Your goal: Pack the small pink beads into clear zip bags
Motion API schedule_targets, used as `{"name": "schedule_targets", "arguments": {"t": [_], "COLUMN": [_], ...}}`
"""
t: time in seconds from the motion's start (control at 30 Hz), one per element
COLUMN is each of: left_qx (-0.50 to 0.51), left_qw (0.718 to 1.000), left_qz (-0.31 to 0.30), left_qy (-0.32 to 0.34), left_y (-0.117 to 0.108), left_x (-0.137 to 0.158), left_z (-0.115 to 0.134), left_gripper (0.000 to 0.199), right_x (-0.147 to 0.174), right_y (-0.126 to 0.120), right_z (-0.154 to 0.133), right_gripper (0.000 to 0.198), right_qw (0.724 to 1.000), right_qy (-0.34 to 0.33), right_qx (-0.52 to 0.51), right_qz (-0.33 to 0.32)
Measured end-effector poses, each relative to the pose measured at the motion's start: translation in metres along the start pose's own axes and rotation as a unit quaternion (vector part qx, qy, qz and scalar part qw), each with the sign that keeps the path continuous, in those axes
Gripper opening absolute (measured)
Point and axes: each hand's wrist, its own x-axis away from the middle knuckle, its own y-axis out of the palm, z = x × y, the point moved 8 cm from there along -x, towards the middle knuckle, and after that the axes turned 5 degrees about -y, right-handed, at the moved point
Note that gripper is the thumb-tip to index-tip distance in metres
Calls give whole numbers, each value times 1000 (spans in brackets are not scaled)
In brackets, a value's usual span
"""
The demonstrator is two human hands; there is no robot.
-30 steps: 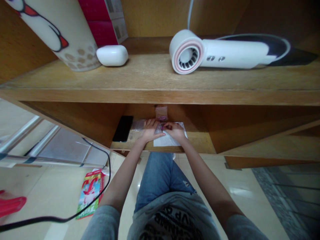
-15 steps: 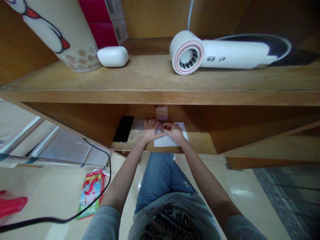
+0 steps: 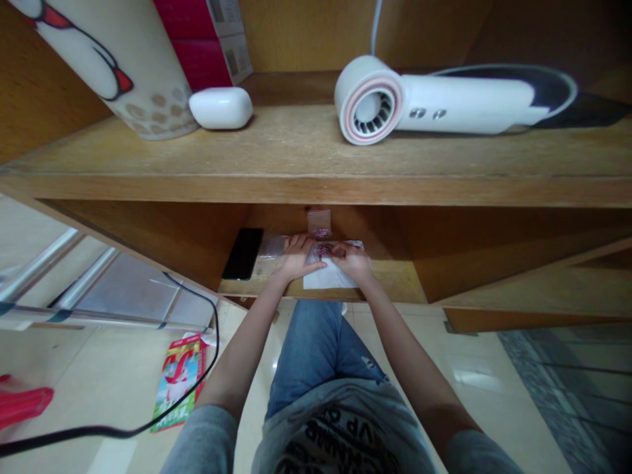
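On the lower shelf my left hand [image 3: 297,258] lies flat, fingers stretched and thumb pointing right, over the left edge of a white paper sheet [image 3: 326,279]. My right hand [image 3: 353,261] rests on the sheet's right side with its fingers curled together; whatever they hold is too small to name. Between the two hands lies a little cluster of pinkish-purple bits [image 3: 324,250]. Behind it is a small clear bag [image 3: 320,224] with pink bits at its bottom. A clear plastic sleeve [image 3: 271,247] sits left of my left hand.
A black phone [image 3: 243,254] lies at the shelf's left end. The upper shelf [image 3: 296,155] overhangs my hands, bearing a white hair dryer [image 3: 449,105], a white earbud case [image 3: 221,108], a large cup [image 3: 148,79] and pink boxes [image 3: 202,59]. A black cable [image 3: 216,342] hangs at left.
My right hand has shifted slightly right, away from my left hand, uncovering the pinkish bits between them. My left hand stays where it was.
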Motion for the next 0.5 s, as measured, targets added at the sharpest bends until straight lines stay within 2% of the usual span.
{"name": "schedule_targets", "arguments": {"t": [0.5], "left_qx": [10], "left_qw": [1000], "left_qz": [-11], "left_qy": [-10], "left_y": [3], "left_x": [-1], "left_z": [-2], "left_gripper": [66], "right_x": [-1], "right_y": [2], "right_z": [-6], "right_gripper": [18], "right_qw": [1000], "right_qy": [-13], "right_qx": [26], "right_qz": [1]}}
